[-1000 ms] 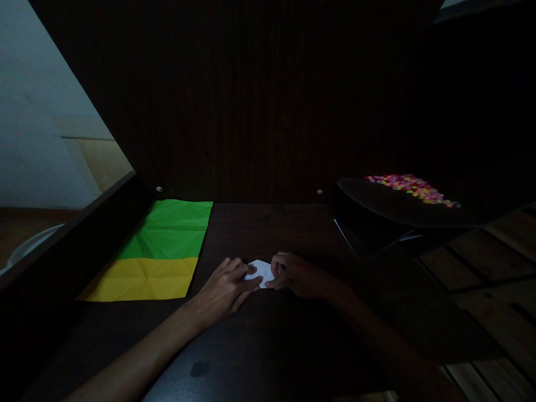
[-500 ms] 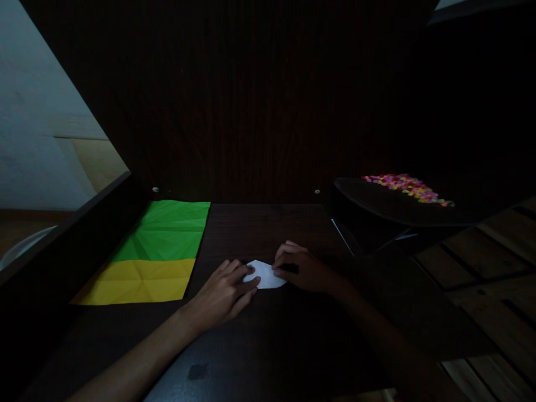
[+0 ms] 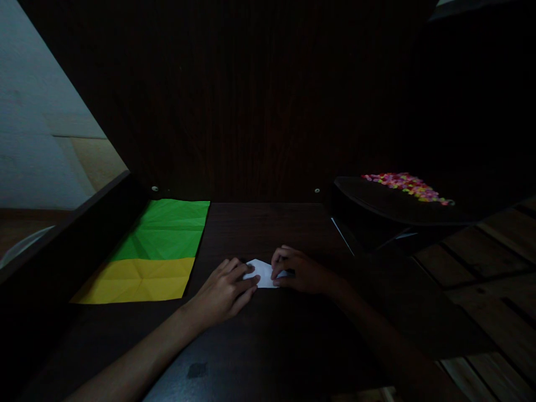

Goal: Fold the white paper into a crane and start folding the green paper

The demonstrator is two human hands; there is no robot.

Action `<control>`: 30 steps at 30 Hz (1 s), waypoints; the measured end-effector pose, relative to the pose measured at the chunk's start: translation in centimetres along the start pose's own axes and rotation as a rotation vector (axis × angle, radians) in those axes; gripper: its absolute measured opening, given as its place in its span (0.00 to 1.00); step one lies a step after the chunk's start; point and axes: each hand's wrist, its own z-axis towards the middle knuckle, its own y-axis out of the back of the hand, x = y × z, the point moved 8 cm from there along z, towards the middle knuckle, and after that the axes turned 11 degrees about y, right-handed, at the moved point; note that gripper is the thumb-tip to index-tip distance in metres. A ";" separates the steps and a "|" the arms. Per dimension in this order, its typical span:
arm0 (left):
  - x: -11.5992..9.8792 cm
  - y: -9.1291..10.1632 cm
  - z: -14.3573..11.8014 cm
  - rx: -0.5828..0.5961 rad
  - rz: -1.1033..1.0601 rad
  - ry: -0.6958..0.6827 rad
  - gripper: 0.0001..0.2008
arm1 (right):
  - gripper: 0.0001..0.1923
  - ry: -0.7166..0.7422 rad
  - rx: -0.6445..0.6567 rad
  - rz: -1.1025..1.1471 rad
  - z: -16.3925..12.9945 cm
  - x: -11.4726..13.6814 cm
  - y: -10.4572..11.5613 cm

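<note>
A small folded white paper (image 3: 262,273) lies on the dark wooden table (image 3: 268,340) in the middle of the view. My left hand (image 3: 224,290) lies flat with its fingertips pressing the paper's left side. On the paper's right edge rest the curled fingers of my right hand (image 3: 298,272), which cover part of it. Both hands hold the paper down against the table.
A creased green sheet (image 3: 167,229) overlapping a yellow sheet (image 3: 138,280) lies at the left. A dark tray (image 3: 389,204) with several small colourful pieces (image 3: 408,186) stands at the right. A dark wooden panel rises behind the table. The room is dim.
My right hand lifted and drew right half a second ago, baring more of the paper, then came back down onto its right edge. My left hand stayed in place.
</note>
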 end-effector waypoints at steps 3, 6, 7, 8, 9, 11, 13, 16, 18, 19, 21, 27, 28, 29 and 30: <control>0.1 0.0 0.0 0.002 -0.003 -0.002 0.13 | 0.04 -0.010 0.013 0.020 0.0 0.0 0.0; 0.0 0.0 0.0 0.016 -0.015 -0.019 0.15 | 0.06 -0.042 0.019 0.054 0.0 -0.2 0.0; 0.0 0.0 0.0 0.023 -0.022 -0.025 0.16 | 0.06 -0.052 0.023 0.065 0.0 -0.2 -0.1; -0.1 0.0 0.0 0.032 -0.028 -0.028 0.17 | 0.07 -0.061 0.023 0.073 0.0 -0.2 -0.1; -0.1 0.0 0.1 0.042 -0.036 -0.025 0.18 | 0.08 -0.067 0.024 0.079 0.0 -0.3 -0.1; 0.0 -0.1 0.2 0.070 -0.053 -0.003 0.19 | 0.08 -0.073 0.025 0.084 -0.1 -0.4 -0.1; 0.1 -0.2 0.3 0.103 -0.068 0.020 0.20 | 0.08 -0.073 0.026 0.089 -0.1 -0.6 -0.2; -0.1 -0.2 0.3 0.134 -0.067 0.012 0.22 | 0.07 -0.066 0.023 0.086 -0.1 -0.7 -0.3; -0.2 -0.3 0.2 0.142 -0.042 -0.009 0.23 | 0.06 -0.064 0.025 0.078 0.0 -0.7 -0.3; -0.3 -0.3 0.2 0.144 -0.020 -0.017 0.24 | 0.05 -0.065 0.028 0.072 0.0 -0.7 -0.3; -0.5 -0.4 0.1 0.152 0.036 -0.033 0.24 | 0.05 -0.067 0.035 0.059 0.1 -0.7 -0.4; -1.2 -1.0 -0.2 0.190 0.229 -0.094 0.32 | 0.05 -0.045 0.029 0.040 0.1 -0.6 -0.3; -1.3 -1.0 -0.3 0.194 0.254 -0.102 0.31 | 0.06 -0.043 0.030 0.040 0.1 -0.6 -0.3; -1.3 -1.0 -0.3 0.196 0.275 -0.111 0.31 | 0.07 -0.043 0.033 0.038 0.1 -0.6 -0.3; -1.4 -1.0 -0.3 0.199 0.294 -0.121 0.30 | 0.07 -0.044 0.034 0.034 0.1 -0.6 -0.3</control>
